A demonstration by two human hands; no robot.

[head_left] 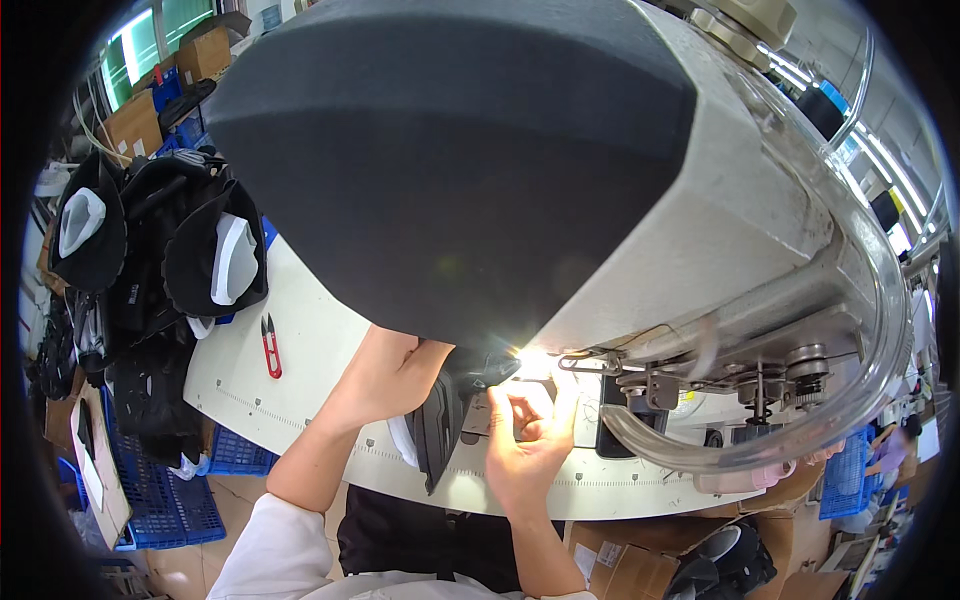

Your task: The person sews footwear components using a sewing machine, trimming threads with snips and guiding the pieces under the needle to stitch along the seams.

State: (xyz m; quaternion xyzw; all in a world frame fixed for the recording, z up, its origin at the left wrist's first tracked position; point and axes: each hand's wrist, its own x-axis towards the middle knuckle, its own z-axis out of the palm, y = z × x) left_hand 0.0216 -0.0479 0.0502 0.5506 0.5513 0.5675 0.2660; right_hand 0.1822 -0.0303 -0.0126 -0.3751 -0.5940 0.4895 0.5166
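Note:
A black fabric piece (432,440) with a white edge hangs over the front of the white table, below the head of a sewing machine (470,180). My left hand (405,375) is curled against this piece from the left, its fingertips hidden behind the machine's dark cover. Beside the bright lamp, my right hand (530,425) has thumb and fingers bent together at the piece's right side. Glare covers whatever lies between those fingers. The metal presser and needle parts (590,362) are just right of the lamp.
Red-handled thread snips (270,347) lie on the white table (310,320) at left. Black caps with white inserts (215,250) are piled beyond the left edge. A clear hose (720,458) curves across the right. Blue crates (180,510) and a cardboard box (625,570) stand below.

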